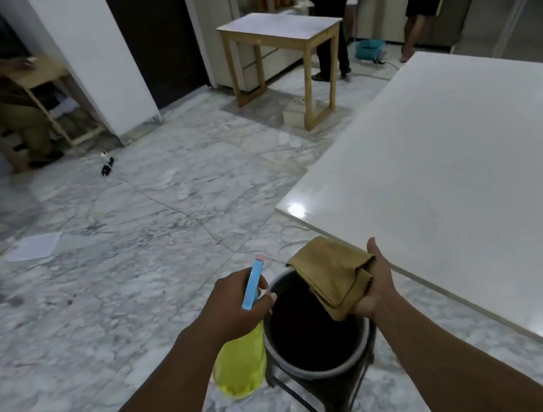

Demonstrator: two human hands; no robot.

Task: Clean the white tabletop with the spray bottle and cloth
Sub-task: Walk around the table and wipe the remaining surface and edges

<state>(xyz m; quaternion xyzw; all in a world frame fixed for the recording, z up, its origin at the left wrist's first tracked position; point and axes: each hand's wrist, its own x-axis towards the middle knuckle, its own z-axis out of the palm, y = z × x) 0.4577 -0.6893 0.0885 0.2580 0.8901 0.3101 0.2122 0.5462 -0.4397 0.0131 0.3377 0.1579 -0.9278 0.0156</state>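
left hand grips yellow spray bottle | right hand clutches folded tan cloth | white tabletop apparently untouched; spraying, wiping remain

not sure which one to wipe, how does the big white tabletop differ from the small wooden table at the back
The white tabletop is large, glossy and close, beside the right hand holding the tan cloth; the small wooden table stands far back near the cabinets. The small wooden table shows a wood frame and legs; the white tabletop's support is hidden. Both have pale rectangular tops.
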